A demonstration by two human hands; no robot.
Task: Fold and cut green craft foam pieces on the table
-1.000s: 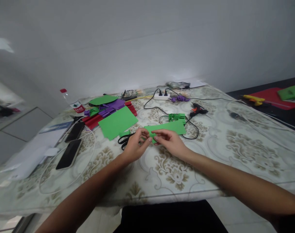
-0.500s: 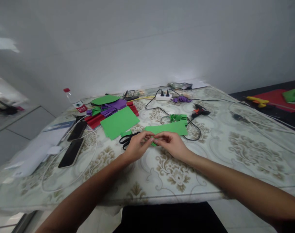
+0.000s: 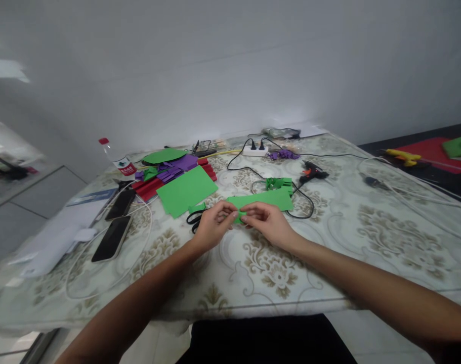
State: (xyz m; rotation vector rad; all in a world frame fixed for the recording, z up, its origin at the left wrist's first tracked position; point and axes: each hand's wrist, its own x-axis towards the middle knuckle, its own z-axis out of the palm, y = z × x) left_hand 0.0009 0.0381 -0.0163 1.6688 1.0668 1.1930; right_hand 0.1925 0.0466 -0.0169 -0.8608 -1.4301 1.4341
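Head view — left hand (image 3: pixel 215 225) and right hand (image 3: pixel 271 223), fingers nearly closed, pinch a small green piece (image 3: pixel 238 218) at eight o'clock from the green strip (image 3: pixel 279 198) — likely fine shaping, calling for steady fingertips.

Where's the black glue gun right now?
Head view, right of center on the table: the black glue gun lies right of the frilled green paper.

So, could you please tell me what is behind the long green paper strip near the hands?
Behind the long green strip lies cut green paper and, farther back to the right, a glue gun. Whether the cut paper continues beneath the strip is hidden.
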